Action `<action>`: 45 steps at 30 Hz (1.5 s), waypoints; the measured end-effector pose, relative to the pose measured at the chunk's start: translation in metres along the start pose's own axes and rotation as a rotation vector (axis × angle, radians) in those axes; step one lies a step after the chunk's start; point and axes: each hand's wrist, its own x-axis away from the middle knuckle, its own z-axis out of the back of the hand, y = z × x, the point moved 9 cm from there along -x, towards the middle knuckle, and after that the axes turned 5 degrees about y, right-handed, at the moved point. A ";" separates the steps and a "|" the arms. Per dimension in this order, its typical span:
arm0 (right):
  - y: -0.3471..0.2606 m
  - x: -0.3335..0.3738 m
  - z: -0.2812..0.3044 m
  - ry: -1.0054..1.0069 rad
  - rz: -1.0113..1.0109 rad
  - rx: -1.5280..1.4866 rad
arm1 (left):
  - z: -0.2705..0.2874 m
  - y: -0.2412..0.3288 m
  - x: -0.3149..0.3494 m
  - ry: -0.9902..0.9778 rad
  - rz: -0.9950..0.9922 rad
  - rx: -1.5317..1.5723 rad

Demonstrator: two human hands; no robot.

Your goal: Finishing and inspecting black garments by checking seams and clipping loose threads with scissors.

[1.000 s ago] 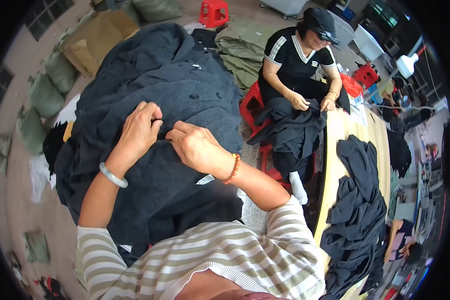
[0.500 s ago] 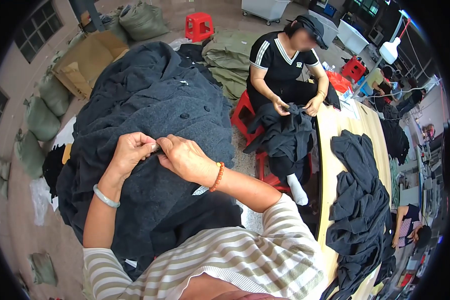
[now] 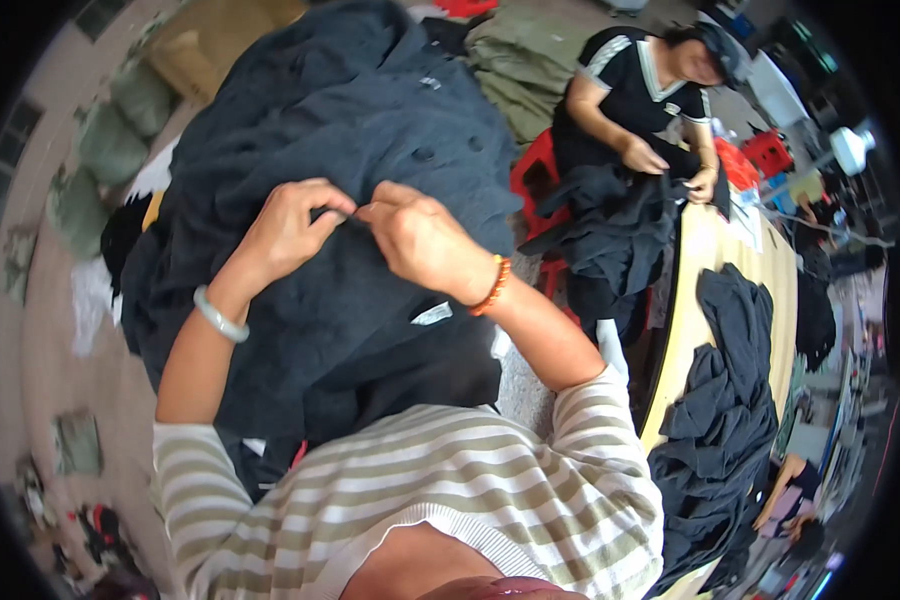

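A large heap of dark grey woollen cloth (image 3: 300,110), seemingly a coat with round dark buttons (image 3: 425,155), spreads before me. Over its middle, my left hand (image 3: 295,228) pinches thumb against fingers, a pale bangle on that wrist. Close beside it my right hand (image 3: 418,240) is closed too, knuckles up, an orange beaded bracelet on its wrist. Between the two sets of fingertips runs something small and dark, too blurred to name. A white label (image 3: 432,315) lies on the cloth below my right hand.
A co-worker (image 3: 640,110) sits on a red stool (image 3: 538,170) at the right, handling dark cloth (image 3: 615,225). More dark garments (image 3: 715,400) lie on a wooden table (image 3: 685,270). Green sacks (image 3: 120,140) and a cardboard box (image 3: 205,50) stand at the left.
My hands have drawn slightly apart and shifted up the picture, over the cloth. The whole view has tilted. The co-worker's hands have moved apart, one off the cloth.
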 end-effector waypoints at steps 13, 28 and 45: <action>0.055 0.029 0.073 -0.059 -0.191 0.160 | -0.003 0.041 -0.023 0.084 -0.071 -0.416; 0.056 0.037 0.076 0.116 -0.222 0.031 | -0.081 0.001 -0.110 -0.176 0.005 -0.377; 0.048 0.029 0.082 0.253 -0.299 -0.012 | -0.093 -0.031 -0.091 -0.236 0.562 0.650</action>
